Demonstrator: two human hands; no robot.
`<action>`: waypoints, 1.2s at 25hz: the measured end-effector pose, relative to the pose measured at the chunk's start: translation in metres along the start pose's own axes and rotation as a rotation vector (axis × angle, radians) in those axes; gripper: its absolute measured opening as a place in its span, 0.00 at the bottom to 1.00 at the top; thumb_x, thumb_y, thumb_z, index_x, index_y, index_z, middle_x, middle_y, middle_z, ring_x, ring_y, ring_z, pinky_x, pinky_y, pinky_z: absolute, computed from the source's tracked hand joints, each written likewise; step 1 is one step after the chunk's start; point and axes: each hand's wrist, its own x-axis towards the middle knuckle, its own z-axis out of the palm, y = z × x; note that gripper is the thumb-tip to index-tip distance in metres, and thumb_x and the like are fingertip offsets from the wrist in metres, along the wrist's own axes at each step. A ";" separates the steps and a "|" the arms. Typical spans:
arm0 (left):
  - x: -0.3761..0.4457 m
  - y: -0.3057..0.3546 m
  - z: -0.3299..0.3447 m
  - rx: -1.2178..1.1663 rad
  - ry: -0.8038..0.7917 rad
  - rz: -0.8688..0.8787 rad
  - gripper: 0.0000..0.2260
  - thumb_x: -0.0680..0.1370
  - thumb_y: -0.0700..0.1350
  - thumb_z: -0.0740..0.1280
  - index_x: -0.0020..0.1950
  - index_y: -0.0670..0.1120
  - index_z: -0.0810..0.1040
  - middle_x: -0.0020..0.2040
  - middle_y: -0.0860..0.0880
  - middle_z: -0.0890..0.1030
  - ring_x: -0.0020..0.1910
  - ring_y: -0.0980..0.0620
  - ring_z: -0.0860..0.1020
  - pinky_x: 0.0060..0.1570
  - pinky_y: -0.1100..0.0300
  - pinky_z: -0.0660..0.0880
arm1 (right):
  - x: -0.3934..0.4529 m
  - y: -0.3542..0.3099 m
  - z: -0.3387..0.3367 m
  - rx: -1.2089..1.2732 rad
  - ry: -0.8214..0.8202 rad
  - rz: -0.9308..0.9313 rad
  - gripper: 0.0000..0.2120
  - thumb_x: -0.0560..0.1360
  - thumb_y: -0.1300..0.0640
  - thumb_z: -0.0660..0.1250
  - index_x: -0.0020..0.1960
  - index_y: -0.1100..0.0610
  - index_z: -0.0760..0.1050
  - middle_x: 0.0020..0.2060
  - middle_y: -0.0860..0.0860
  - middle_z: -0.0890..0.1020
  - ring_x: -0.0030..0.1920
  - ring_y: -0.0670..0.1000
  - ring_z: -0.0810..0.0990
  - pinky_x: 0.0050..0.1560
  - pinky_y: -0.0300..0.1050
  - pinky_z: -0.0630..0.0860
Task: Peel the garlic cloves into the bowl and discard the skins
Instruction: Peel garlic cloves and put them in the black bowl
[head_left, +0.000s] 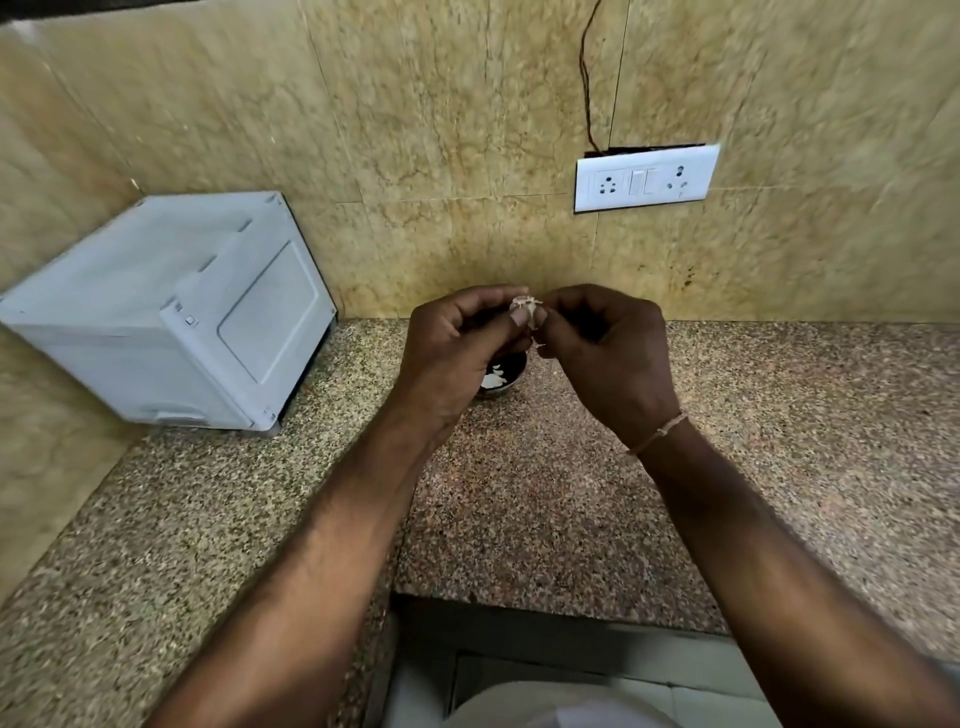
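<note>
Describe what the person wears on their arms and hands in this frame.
Both forearms are bare, no sleeves or gloves in view. The left hand wears nothing. The right hand has a thin pinkish-tan thread bracelet, knotted, around its wrist.

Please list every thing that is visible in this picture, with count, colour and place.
garlic clove: one, pale, held between both hands above the bowl
bowl: one, dark, on the counter below the hands, white pieces inside
counter: one, speckled brown granite, foreground
white appliance: one, on the counter, left
socket panel: one, white, on the wall, right
wire: one, dark, above the panel
wrist thread: one, pale, right wrist
left hand: pinches the clove
right hand: pinches the clove
</note>
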 end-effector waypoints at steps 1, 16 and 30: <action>0.000 0.000 -0.001 -0.006 -0.008 0.006 0.11 0.79 0.35 0.74 0.61 0.38 0.85 0.53 0.43 0.88 0.54 0.46 0.87 0.52 0.58 0.83 | 0.000 0.000 0.000 -0.004 -0.007 0.003 0.02 0.77 0.57 0.75 0.49 0.55 0.86 0.37 0.46 0.87 0.38 0.44 0.87 0.40 0.45 0.83; 0.005 -0.011 -0.001 -0.057 0.030 -0.085 0.08 0.75 0.39 0.78 0.53 0.40 0.87 0.46 0.42 0.88 0.44 0.43 0.88 0.46 0.57 0.85 | -0.006 0.007 0.004 0.008 0.071 0.106 0.06 0.76 0.60 0.75 0.52 0.58 0.82 0.40 0.50 0.86 0.41 0.50 0.87 0.44 0.57 0.85; 0.006 -0.017 0.001 -0.103 -0.009 -0.092 0.06 0.75 0.41 0.79 0.50 0.44 0.88 0.48 0.42 0.88 0.47 0.47 0.87 0.47 0.58 0.84 | -0.014 0.015 0.002 -0.082 0.086 0.021 0.13 0.77 0.54 0.74 0.59 0.57 0.85 0.42 0.49 0.88 0.41 0.45 0.88 0.43 0.54 0.86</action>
